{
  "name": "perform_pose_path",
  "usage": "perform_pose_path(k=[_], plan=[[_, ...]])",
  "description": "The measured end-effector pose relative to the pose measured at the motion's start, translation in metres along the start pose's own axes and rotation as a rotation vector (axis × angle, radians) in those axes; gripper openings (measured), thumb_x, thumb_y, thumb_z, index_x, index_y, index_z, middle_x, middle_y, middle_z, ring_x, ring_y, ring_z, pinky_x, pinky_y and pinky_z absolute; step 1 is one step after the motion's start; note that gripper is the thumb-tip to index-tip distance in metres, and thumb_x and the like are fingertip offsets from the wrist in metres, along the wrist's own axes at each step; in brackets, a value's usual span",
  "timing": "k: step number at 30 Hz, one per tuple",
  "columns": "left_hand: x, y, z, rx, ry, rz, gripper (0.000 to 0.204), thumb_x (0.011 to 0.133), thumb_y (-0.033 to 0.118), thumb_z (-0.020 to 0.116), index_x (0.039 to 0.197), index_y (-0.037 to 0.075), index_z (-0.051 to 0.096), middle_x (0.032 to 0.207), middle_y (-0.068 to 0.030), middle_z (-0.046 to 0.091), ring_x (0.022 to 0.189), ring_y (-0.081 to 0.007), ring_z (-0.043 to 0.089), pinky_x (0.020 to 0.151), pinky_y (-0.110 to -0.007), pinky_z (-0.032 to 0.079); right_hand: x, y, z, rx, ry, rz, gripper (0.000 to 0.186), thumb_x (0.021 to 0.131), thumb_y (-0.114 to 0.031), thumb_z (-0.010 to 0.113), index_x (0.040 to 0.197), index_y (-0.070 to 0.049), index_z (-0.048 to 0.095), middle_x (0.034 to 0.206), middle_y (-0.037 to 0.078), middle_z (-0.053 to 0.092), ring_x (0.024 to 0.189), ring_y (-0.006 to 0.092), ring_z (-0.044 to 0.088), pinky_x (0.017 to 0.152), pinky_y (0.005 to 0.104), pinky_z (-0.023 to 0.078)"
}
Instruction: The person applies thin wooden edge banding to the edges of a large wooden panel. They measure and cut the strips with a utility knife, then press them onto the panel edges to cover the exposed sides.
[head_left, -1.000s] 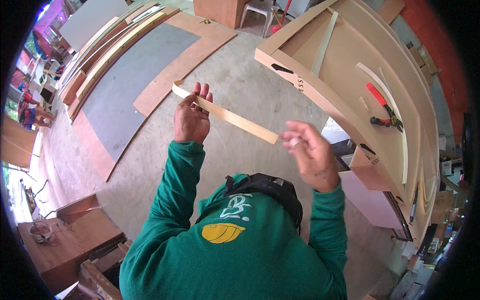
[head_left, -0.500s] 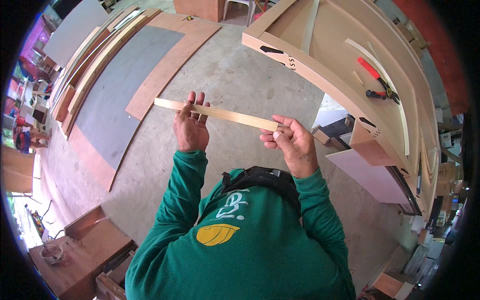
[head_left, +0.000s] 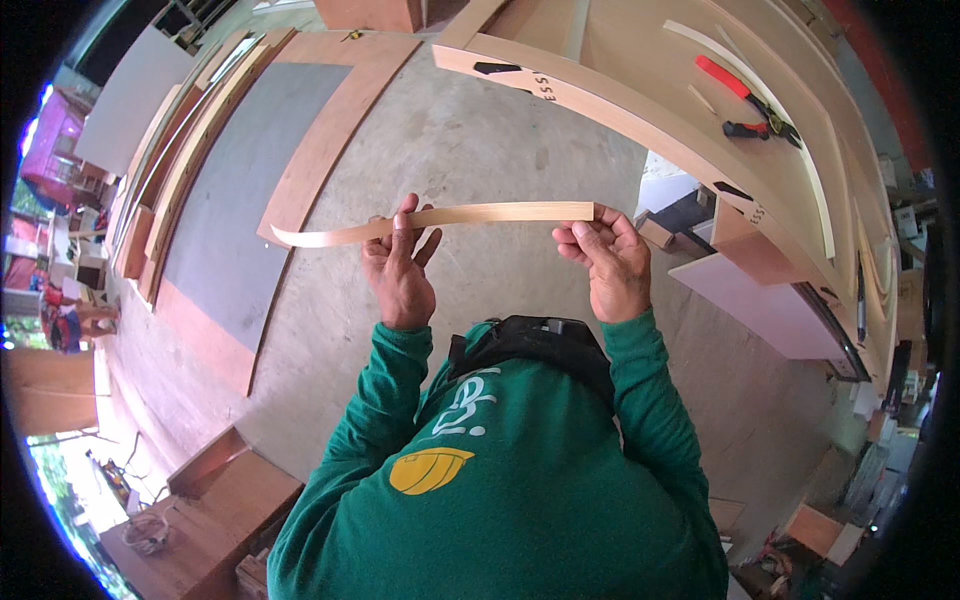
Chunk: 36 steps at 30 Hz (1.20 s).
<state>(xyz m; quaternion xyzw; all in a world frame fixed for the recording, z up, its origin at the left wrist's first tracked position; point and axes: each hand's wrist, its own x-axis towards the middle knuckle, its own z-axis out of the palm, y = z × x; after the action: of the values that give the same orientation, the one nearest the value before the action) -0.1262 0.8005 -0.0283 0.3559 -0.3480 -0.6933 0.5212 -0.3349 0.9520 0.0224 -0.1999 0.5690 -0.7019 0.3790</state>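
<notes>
A thin pale wooden strip (head_left: 500,213) spans the space between my two hands, in front of my chest and above the concrete floor. Its left end curves and tapers; the right end is cut square. My left hand (head_left: 402,268) pinches the strip about a third of the way along, thumb on the near side and fingers behind. At the square end, my right hand (head_left: 614,262) has its fingers closed on the strip's edge, and the fingertips are partly hidden behind it.
To the right stands a wooden panel frame (head_left: 640,105) holding red-handled pliers (head_left: 748,98) and a curved pale strip (head_left: 775,110). Plywood sheets (head_left: 325,160) and stacked boards (head_left: 195,150) lie on the left. A brown wooden box (head_left: 215,510) sits at lower left.
The strip has turned so its right end is higher and its left end lower. Both hands have shifted slightly right, and the left hand now grips farther from the curved end.
</notes>
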Motion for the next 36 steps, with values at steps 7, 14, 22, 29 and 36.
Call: perform_pose_path(k=[7, 14, 22, 29, 36], plan=[[-0.007, 0.008, 0.014, 0.033, -0.069, 0.019, 0.016, 0.112, 0.024, 0.065, 0.116, 0.011, 0.055, 0.137, -0.0114, 0.075, 0.122, -0.0228, 0.073, 0.093, -0.044, 0.068, 0.002, 0.012, -0.02, 0.144, 0.073, 0.068, 0.028, 0.106, -0.008, 0.067, 0.13, 0.005, 0.059, 0.115, 0.017, 0.076, 0.102, 0.0222, 0.077, 0.09, 0.0338, 0.065], [0.002, -0.002, 0.019, 0.095, -0.097, 0.011, 0.021, 0.112, 0.024, 0.065, 0.121, 0.009, 0.053, 0.134, -0.0136, 0.075, 0.118, -0.0236, 0.074, 0.092, -0.044, 0.067, -0.002, 0.009, -0.027, 0.102, 0.116, 0.063, 0.03, 0.104, -0.005, 0.069, 0.13, 0.005, 0.059, 0.115, 0.016, 0.076, 0.102, 0.0218, 0.077, 0.09, 0.034, 0.065], [0.002, 0.001, 0.03, 0.11, -0.073, 0.014, 0.025, 0.111, 0.023, 0.067, 0.124, 0.008, 0.052, 0.131, -0.0166, 0.075, 0.109, -0.0247, 0.076, 0.088, -0.044, 0.067, 0.004, 0.015, -0.034, 0.047, 0.135, 0.068, 0.032, 0.105, -0.012, 0.071, 0.129, 0.005, 0.06, 0.115, 0.015, 0.077, 0.099, 0.0196, 0.076, 0.088, 0.0317, 0.063], [0.007, 0.01, 0.028, 0.065, -0.064, 0.006, 0.036, 0.109, 0.023, 0.07, 0.135, 0.01, 0.048, 0.131, -0.0171, 0.074, 0.105, -0.0247, 0.075, 0.083, -0.043, 0.066, 0.007, 0.014, -0.026, -0.066, 0.166, 0.071, 0.031, 0.103, -0.019, 0.072, 0.126, 0.0, 0.064, 0.112, 0.012, 0.077, 0.088, 0.0165, 0.073, 0.081, 0.0298, 0.059], [0.023, 0.051, 0.013, -0.025, 0.093, 0.193, 0.037, 0.115, 0.035, 0.057, 0.139, 0.008, 0.049, 0.126, -0.0151, 0.075, 0.103, -0.0294, 0.078, 0.086, -0.044, 0.065, 0.027, 0.044, -0.061, -0.216, 0.272, 0.073, 0.021, 0.101, -0.013, 0.072, 0.118, -0.002, 0.068, 0.104, 0.011, 0.079, 0.076, 0.0137, 0.071, 0.067, 0.0248, 0.057]])
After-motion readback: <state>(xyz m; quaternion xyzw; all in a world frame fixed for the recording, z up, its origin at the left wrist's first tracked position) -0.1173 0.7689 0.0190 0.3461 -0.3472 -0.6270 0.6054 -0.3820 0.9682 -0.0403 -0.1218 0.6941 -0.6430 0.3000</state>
